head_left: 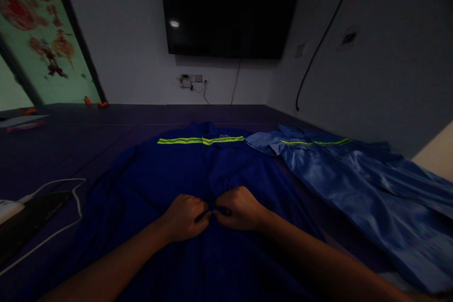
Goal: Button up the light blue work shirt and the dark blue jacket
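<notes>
A dark blue work jacket (184, 170) with a yellow-green reflective stripe lies flat in front of me on a dark purple surface (88, 132). My left hand (186, 217) and my right hand (240, 208) meet at the jacket's centre front. Both are closed in a pinch on the fabric edges there, fingertips almost touching. What sits between the fingertips is too dark to make out. A lighter blue jacket (371, 184) with the same kind of stripe lies spread out to the right, its sleeve touching the dark one.
A wall-mounted black screen (230, 7) hangs ahead, with a power outlet (193, 79) and cables below it. A white cable (71, 198) and a dark flat device (31, 219) lie at the left. Small items (24, 122) rest at far left.
</notes>
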The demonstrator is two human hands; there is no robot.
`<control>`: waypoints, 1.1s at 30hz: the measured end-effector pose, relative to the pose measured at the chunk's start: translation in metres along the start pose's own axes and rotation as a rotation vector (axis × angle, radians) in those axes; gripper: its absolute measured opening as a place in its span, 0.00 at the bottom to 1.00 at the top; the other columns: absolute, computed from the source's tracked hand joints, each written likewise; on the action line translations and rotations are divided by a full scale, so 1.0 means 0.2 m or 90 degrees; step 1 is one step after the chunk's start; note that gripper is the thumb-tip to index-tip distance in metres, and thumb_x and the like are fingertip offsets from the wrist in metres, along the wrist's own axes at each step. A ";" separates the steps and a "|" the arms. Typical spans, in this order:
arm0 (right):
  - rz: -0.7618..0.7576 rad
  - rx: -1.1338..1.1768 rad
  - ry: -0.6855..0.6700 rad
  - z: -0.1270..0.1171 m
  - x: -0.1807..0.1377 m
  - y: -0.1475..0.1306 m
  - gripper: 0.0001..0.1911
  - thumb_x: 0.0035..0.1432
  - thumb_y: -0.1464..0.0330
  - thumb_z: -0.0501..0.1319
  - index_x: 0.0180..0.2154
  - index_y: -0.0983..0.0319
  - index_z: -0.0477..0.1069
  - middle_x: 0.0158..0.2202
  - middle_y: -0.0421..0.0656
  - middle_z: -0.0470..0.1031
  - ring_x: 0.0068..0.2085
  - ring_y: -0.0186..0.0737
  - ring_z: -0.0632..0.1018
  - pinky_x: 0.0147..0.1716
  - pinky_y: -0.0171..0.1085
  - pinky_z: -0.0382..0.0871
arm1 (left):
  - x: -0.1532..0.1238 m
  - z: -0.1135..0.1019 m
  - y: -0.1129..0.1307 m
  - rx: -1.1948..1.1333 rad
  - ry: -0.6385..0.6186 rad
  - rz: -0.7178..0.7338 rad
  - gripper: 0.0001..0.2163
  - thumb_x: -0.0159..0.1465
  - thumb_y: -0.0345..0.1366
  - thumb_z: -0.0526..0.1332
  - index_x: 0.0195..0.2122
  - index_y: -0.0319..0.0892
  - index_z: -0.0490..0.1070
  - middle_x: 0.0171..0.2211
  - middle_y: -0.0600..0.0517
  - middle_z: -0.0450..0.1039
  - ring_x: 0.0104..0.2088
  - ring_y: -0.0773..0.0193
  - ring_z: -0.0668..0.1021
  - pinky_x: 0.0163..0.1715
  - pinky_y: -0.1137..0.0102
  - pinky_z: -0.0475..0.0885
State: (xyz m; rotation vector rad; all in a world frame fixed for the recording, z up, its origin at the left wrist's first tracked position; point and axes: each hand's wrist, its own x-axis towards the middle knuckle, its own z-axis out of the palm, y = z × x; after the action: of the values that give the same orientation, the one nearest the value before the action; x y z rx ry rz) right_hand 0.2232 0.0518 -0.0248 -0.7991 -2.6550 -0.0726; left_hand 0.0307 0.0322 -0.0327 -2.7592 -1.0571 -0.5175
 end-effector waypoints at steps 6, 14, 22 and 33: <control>-0.020 -0.010 -0.001 0.01 0.00 0.00 0.09 0.51 0.66 0.56 0.22 0.62 0.64 0.20 0.37 0.70 0.22 0.28 0.68 0.20 0.33 0.46 | 0.00 0.00 0.00 -0.005 -0.014 0.000 0.12 0.60 0.35 0.51 0.21 0.40 0.64 0.18 0.53 0.67 0.20 0.68 0.69 0.20 0.73 0.56; -0.016 -0.011 0.013 0.03 0.00 0.00 0.10 0.50 0.67 0.56 0.20 0.62 0.64 0.19 0.38 0.69 0.20 0.28 0.66 0.20 0.33 0.44 | 0.00 0.00 0.00 -0.023 -0.027 -0.004 0.12 0.60 0.35 0.51 0.20 0.40 0.63 0.18 0.54 0.67 0.20 0.68 0.69 0.20 0.73 0.55; -0.013 -0.025 0.014 0.05 0.00 -0.01 0.10 0.50 0.67 0.55 0.19 0.63 0.64 0.18 0.38 0.69 0.19 0.28 0.65 0.20 0.33 0.43 | 0.01 0.00 0.00 -0.037 -0.046 -0.013 0.11 0.59 0.35 0.51 0.20 0.40 0.63 0.18 0.54 0.67 0.20 0.69 0.70 0.19 0.73 0.55; 0.051 -0.047 0.072 0.05 0.00 0.03 0.09 0.49 0.68 0.54 0.19 0.63 0.65 0.18 0.38 0.69 0.19 0.28 0.66 0.20 0.33 0.44 | 0.01 0.00 0.03 -0.027 -0.025 -0.013 0.13 0.60 0.36 0.50 0.20 0.40 0.65 0.18 0.54 0.67 0.19 0.69 0.69 0.19 0.73 0.53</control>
State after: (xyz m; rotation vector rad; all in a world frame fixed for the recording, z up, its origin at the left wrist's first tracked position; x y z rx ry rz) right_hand 0.2225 0.0583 -0.0343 -0.8971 -2.5247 -0.1895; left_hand 0.0355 0.0295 -0.0316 -2.8093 -1.0969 -0.4976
